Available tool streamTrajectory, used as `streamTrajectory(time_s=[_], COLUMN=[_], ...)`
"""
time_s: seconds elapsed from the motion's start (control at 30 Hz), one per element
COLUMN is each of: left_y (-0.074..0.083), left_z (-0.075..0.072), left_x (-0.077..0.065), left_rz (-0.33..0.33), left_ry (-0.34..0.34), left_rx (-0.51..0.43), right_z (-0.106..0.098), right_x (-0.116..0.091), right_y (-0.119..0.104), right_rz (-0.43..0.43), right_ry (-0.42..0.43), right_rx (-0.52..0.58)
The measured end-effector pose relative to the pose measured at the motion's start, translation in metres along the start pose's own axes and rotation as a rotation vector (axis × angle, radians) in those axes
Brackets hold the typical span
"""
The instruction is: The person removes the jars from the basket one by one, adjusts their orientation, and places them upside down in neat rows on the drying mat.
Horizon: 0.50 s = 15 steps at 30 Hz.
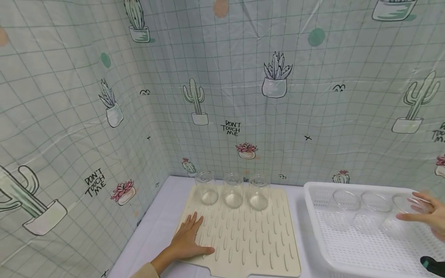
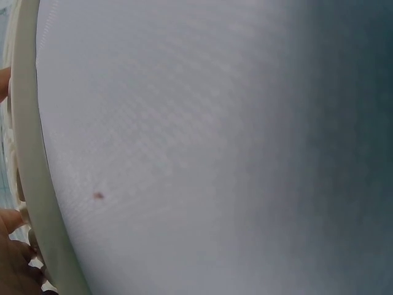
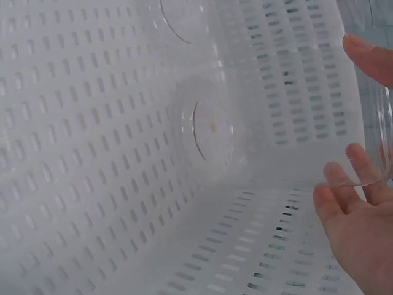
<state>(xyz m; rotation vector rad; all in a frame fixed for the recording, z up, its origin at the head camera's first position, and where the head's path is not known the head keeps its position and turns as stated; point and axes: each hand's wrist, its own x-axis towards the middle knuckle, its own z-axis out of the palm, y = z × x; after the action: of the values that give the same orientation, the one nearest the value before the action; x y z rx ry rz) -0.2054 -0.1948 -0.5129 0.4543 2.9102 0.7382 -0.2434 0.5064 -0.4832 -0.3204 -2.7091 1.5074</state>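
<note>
My left hand lies with fingers spread on the left edge of a cream drying mat with raised ridges. Toward the back of that mat, three clear glasses stand in a row. My right hand reaches over a white perforated basket, thumb and fingers round the rim of the rightmost clear glass there. In the right wrist view, the thumb and fingertips are on either side of that glass. The left wrist view shows mostly white tabletop and the mat's edge.
Two more glasses stand left of the held one, along the basket's back wall. A cactus-print curtain hangs behind and at the left of the white table. A dark object shows at the lower right.
</note>
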Motion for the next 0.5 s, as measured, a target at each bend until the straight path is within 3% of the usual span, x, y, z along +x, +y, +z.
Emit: streamTrajectory(time_s=[0.1,0.3,0.5], left_y=[0.000,0.000,0.002], left_z=[0.000,0.000,-0.001], left_x=[0.000,0.000,0.000], left_rz=[-0.001,0.000,-0.004], left_ry=[-0.005,-0.004,-0.001], left_rx=[-0.006,-0.004,-0.002], right_z=[0.001,0.003,0.006], right_x=[-0.005,-0.011,-0.010], right_y=[-0.008,-0.015,-0.017], right_rz=[0.063,0.091,0.153], right_ry=[-0.053,-0.157,-0.200], right_rx=[-0.024,-0.042,-0.049])
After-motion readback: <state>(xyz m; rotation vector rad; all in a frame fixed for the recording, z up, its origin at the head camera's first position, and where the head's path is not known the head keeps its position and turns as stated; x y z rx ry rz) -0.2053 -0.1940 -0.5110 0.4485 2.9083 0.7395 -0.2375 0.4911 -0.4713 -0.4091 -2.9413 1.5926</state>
